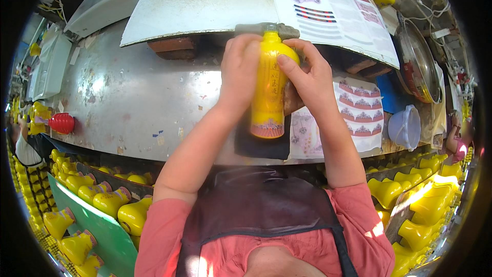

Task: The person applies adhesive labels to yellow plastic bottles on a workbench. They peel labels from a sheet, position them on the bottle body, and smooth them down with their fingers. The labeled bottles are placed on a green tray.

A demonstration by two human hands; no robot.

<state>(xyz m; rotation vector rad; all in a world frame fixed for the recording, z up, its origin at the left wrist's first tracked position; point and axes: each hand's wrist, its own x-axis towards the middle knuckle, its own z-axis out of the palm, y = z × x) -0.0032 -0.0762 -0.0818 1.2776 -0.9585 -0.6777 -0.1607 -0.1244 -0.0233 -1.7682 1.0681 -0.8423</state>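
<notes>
A glossy yellow bottle [269, 95] lies with its neck pointing away from me; dark lettering runs down its front and a pink patterned band circles its base. My left hand [242, 69] is closed against its left side near the shoulder, its fingertips mostly hidden. My right hand [311, 74] grips the right side, the thumb on the front near the shoulder and the fingers curled around. Behind the neck sits a rolled grey cloth [246, 28]. Beneath the bottle's lower end is a black cloth [246, 141], and a brown object partly shows under my right hand.
Printed decal sheets [361, 110] lie at the right, and more rest on a raised white board [200, 2] at the back. A pale bucket [405, 127] and a round metal pan [421, 61] stand far right. Racks of yellow bottles [110, 200] flank me. A red ribbed object [62, 123] sits left.
</notes>
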